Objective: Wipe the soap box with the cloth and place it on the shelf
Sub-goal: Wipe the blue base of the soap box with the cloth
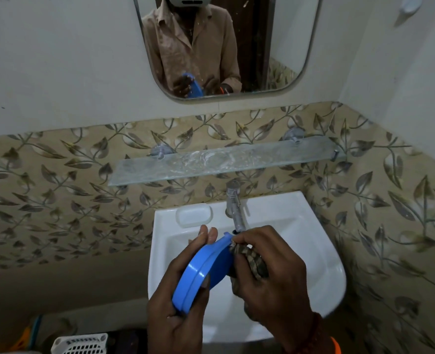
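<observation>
Low in the frame, your left hand (178,284) grips the blue soap box (203,269) on edge; your right hand (270,272) bunches the cloth (252,259) against it, over the sink (321,264).

A white sink (321,272) with a chrome tap (233,200) sits below a mirror (283,47); a white basket (83,344) stands lower left.

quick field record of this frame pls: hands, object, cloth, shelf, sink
left hand: grips the blue oval plastic soap box, closed, held on edge above the basin
right hand: presses the bunched brown patterned cloth against the box's face
frosted glass wall shelf: nothing on it, streaky surface
white ceramic sink: empty moulded soap recess at back left
chrome tap: no water seen running
stage: wiping; box not yet on shelf
</observation>
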